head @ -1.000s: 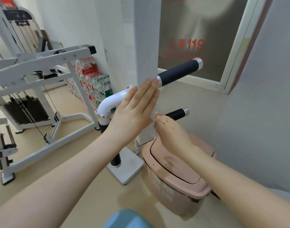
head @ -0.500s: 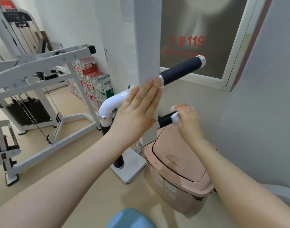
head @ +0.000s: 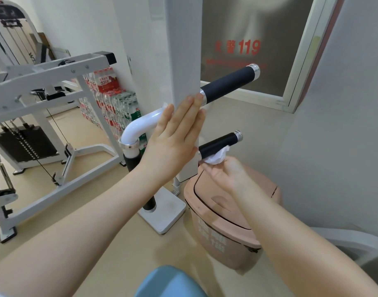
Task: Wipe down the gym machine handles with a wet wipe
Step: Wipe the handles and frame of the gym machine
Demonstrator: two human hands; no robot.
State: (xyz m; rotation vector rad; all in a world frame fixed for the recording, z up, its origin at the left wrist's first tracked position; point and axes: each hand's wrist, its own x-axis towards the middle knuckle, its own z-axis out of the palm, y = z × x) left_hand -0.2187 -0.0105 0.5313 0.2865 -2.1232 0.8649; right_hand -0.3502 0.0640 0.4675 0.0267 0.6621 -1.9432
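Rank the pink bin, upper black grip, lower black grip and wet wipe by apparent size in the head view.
1. Pink bin
2. Upper black grip
3. Lower black grip, partly covered, so unsure
4. Wet wipe, bunched in the right hand

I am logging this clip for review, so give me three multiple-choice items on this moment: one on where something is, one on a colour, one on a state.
1. Where is the wet wipe?
A. on the upper handle
B. against the lower handle
C. on the bin lid

2. What colour is the bin under the handles?
A. pink
B. blue
C. black

3. How is the left hand?
A. curled round a handle
B. flat with straight fingers against the white post
C. hanging idle

Answers: 1 B, the right hand presses the wipe to the lower handle. 2 A, its lid and body are pink. 3 B, its fingers lie straight on the white post.
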